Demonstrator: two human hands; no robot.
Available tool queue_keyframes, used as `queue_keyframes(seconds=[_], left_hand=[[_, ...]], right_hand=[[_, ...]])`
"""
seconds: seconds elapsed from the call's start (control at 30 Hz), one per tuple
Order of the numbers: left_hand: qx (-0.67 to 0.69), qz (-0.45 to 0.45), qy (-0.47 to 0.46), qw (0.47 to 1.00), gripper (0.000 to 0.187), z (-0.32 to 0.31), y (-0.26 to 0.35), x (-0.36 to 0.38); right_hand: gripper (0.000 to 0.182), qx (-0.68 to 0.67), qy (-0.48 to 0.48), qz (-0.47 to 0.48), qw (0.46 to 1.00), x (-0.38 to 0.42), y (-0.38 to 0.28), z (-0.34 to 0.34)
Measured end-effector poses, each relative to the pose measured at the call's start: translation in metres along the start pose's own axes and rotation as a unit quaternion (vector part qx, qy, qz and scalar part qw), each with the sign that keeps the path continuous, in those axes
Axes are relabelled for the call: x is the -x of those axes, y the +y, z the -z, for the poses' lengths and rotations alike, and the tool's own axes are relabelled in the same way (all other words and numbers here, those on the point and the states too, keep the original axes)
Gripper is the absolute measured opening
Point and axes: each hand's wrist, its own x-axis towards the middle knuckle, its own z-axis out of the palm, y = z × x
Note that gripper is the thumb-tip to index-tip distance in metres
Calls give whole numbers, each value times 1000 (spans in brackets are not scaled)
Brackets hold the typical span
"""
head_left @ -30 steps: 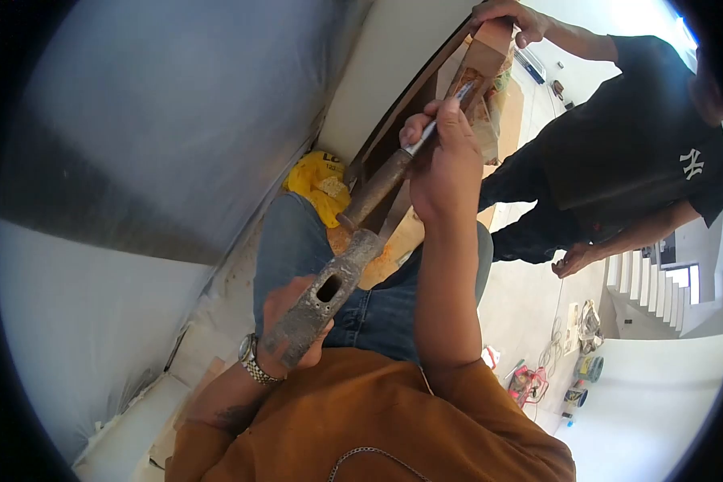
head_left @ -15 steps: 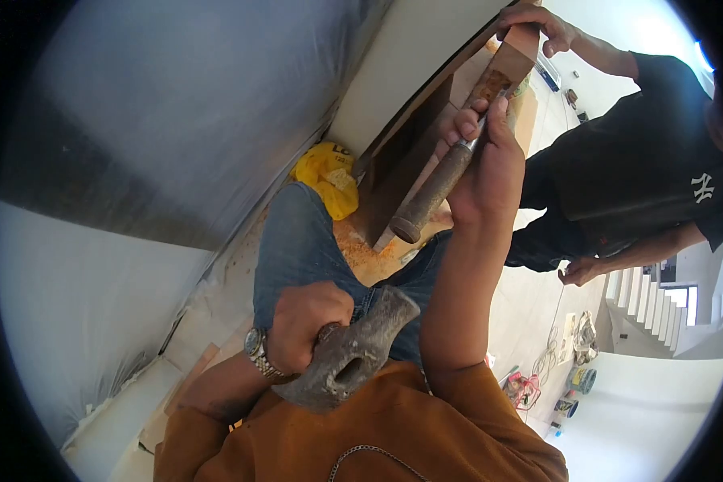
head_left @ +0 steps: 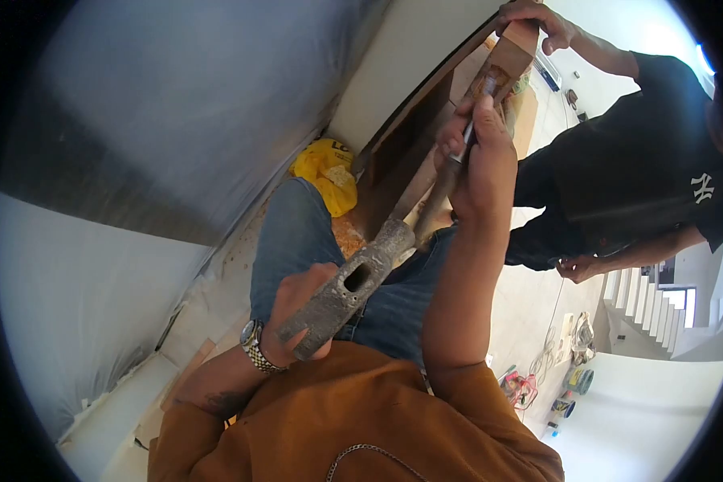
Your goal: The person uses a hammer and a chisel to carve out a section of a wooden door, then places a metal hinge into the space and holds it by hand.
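My left hand (head_left: 297, 291) is closed around the handle of a worn steel hammer (head_left: 336, 299), whose head hides most of the handle. The hammer's face overlaps the butt end of a chisel (head_left: 437, 201) in this view. My right hand (head_left: 490, 161) wraps around the chisel near its metal collar, thumb along the blade. The blade tip sits in a rough recess cut into the edge of a long wooden piece (head_left: 516, 55). Another person's hand (head_left: 538, 18) rests on the far end of that wood.
A person in a dark shirt (head_left: 643, 153) stands at the right. A yellow bag (head_left: 326, 173) and wood shavings (head_left: 347, 237) lie by my knee. Plastic sheeting (head_left: 177, 120) covers the left side. Cords (head_left: 524, 390), cans (head_left: 578, 380) and stairs (head_left: 651, 309) are farther right.
The hammer has swung up and forward to the chisel's butt. My right hand and the chisel have shifted slightly, the blade showing more in the recess. The other person's hand stays on the wood.
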Motion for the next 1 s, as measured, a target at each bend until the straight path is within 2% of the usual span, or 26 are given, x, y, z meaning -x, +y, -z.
queue_keyframes(seconds=[0.03, 0.07, 0.1, 0.13, 0.17, 0.23, 0.37, 0.47, 0.53, 0.67, 0.73, 0.77, 0.83, 1.0], left_hand=[[-5, 35, 33, 999, 57, -3, 1, 2], [-7, 34, 32, 999, 57, -1, 0, 1], [-44, -11, 5, 999, 59, 3, -2, 0], [-80, -55, -19, 995, 61, 5, -4, -1], [-80, -55, -15, 995, 61, 4, -3, -2], [-1, -12, -14, 1000, 60, 1, 2, -1], [-30, -30, -33, 999, 59, 6, 4, -6], [-20, -17, -24, 999, 55, 7, -1, 0], [-46, 35, 15, 998, 48, 6, -2, 6], [-43, -12, 2, 999, 37, 8, 3, 5], [88, 5, -6, 996, 31, 6, 16, -1], [87, 7, -15, 996, 31, 4, 20, -4], [-17, -51, -12, 998, 43, 1, 26, -10], [-30, -39, -3, 999, 46, 1, 28, -7]], right_hand=[[32, -113, -71, -52, 990, 6, -7, 1], [32, -72, -62, -47, 994, 9, -7, -2], [32, -72, -65, -44, 994, 12, -3, -5], [31, -81, -28, -29, 996, 15, 4, -8], [31, -89, 9, -17, 996, 18, 10, -9], [29, -115, -9, -33, 993, 20, 15, -8], [29, -136, -9, -24, 990, 15, 17, -8], [29, -148, -2, -24, 989, 14, 10, -11], [29, -160, 12, -24, 987, 13, 10, -11], [31, -209, 3, -23, 978, 14, 6, -14], [30, -218, -9, -33, 975, 12, 8, -13], [30, -222, 0, -30, 975, 11, 8, -13], [30, -211, 1, -6, 978, 10, 9, -14], [30, -222, 9, -26, 975, 11, 7, -14]])
